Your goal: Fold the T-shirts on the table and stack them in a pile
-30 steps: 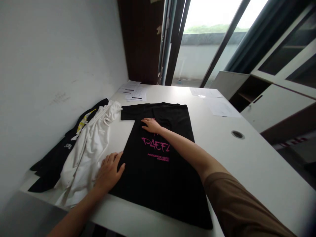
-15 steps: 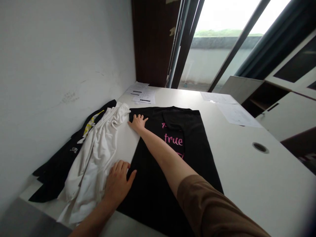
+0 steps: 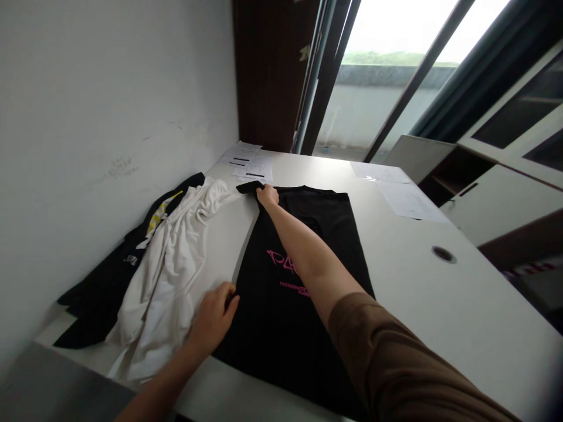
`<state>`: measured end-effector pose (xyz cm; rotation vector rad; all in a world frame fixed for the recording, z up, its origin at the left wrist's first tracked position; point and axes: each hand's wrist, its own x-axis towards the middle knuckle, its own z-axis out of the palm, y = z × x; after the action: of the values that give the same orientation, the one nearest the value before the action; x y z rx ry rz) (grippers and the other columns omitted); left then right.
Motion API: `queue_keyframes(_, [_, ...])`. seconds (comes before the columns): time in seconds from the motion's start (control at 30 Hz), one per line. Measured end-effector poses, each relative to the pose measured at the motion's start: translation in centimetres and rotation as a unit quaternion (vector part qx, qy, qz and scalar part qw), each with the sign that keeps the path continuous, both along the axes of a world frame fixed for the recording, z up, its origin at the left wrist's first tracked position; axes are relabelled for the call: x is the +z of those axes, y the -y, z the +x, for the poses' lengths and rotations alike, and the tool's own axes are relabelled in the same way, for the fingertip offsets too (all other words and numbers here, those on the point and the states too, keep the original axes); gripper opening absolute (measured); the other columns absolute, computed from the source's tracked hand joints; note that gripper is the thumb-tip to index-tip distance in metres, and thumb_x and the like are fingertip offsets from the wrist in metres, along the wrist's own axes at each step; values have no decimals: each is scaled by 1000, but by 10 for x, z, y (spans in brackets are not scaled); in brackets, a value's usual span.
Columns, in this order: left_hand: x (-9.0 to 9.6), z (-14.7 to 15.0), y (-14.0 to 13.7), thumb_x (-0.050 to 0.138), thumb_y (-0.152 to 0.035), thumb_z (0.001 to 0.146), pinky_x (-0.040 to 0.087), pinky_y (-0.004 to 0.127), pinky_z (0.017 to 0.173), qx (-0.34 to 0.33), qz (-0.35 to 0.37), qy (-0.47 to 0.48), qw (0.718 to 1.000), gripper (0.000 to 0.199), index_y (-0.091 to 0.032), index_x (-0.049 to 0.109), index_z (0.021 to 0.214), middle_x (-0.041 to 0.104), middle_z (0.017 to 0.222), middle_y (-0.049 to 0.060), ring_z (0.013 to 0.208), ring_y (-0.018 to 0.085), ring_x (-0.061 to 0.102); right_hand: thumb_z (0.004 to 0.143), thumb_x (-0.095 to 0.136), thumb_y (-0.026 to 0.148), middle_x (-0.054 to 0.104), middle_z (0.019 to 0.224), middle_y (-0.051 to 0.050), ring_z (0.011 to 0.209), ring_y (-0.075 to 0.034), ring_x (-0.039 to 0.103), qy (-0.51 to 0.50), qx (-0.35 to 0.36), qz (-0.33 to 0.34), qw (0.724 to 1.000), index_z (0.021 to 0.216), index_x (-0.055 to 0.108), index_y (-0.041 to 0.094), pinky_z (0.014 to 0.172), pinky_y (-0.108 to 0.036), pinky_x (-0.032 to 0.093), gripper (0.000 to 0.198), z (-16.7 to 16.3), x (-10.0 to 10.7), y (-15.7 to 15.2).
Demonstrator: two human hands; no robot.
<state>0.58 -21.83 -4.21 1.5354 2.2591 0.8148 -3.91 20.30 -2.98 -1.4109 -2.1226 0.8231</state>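
Note:
A black T-shirt (image 3: 264, 322) with pink lettering lies spread lengthwise on the white table. My right hand (image 3: 267, 196) is closed on its far left part, and a black flap of the cloth juts out to the left of the fingers. Nearer to me, my left hand (image 3: 214, 313) has curled fingers pinching the left edge of the same shirt. My right forearm crosses over the shirt and covers part of the print. Beside my left hand is a crumpled white garment (image 3: 176, 275).
Dark garments (image 3: 109, 275) with yellow and white prints lie against the wall at left. Papers (image 3: 250, 167) rest at the table's far end, with more sheets (image 3: 409, 199) at right. A round cable hole (image 3: 443, 254) is set in the white tabletop (image 3: 396, 246).
My hands, flat and spread before, have closed on the black T-shirt. Its left part now lies folded differently and other pink lettering shows. My right hand has moved right and slightly away.

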Motion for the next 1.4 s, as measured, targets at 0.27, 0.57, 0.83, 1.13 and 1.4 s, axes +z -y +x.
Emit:
queue_keyframes(0.27, [8,26,0,61,-37,88,52,32,80,-58,-23,344,937,48,-22,48,132,72,97,4,89,23,70,80,55,28,71,101,-9,99,-26,64,-162,-109,-12,981,107,70,18,91,-37,51,32,87,30,-45])
queue_keyframes(0.57, [53,107,-50,60,-27,87,45,28,69,-199,-74,145,966,37,-23,58,123,62,76,-3,72,19,63,72,52,30,56,71,3,66,-16,54,-312,-155,-7,938,98,61,21,61,-25,51,28,200,37,-67])
queue_keyframes(0.83, [38,165,-76,64,-31,84,53,34,80,-311,-123,29,942,70,-26,42,151,75,99,5,91,27,72,76,53,35,52,71,2,64,-17,57,-321,-230,-79,915,85,53,25,57,-27,53,13,310,-4,-67])
queue_keyframes(1.13, [43,179,-72,62,-29,80,57,39,86,-475,-120,-29,871,67,-25,51,146,74,121,9,106,31,72,77,62,32,60,71,0,62,-18,59,-273,-235,-116,926,91,61,22,55,-29,53,17,325,-20,-62])
queue_keyframes(1.4, [48,188,-76,61,-27,80,56,36,74,-594,-95,-64,797,59,-24,60,139,77,107,9,96,30,74,81,57,31,70,83,0,76,-16,65,-238,-206,-16,949,107,68,18,71,-27,54,31,328,-14,-65])
